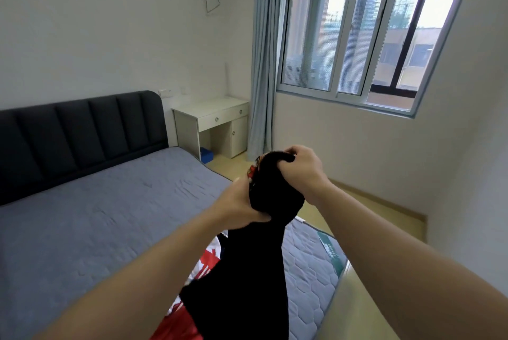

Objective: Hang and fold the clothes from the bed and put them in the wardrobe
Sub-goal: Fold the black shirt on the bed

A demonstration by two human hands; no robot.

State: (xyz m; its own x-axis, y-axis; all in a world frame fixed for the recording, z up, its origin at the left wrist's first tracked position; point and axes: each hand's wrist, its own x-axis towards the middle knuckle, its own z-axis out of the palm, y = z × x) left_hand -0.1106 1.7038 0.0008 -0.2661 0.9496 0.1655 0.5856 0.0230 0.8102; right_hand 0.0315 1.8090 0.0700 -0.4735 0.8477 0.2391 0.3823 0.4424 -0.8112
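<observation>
A black garment (258,251) with red and white print hangs bunched from both my hands above the bed's right edge. My right hand (302,172) grips its top from above, fingers curled into the cloth. My left hand (239,205) grips the bunched cloth just below, from the left side. The garment's lower part trails down onto the bed (96,229), where red and white cloth (206,265) shows beside it. No hanger and no wardrobe are in view.
The grey-sheeted bed has a dark padded headboard (82,133) at the left. A white desk (217,122) stands in the corner with a blue box (206,154) under it. A curtain (264,70) and window (365,31) fill the far wall. Bare floor (357,210) lies right of the bed.
</observation>
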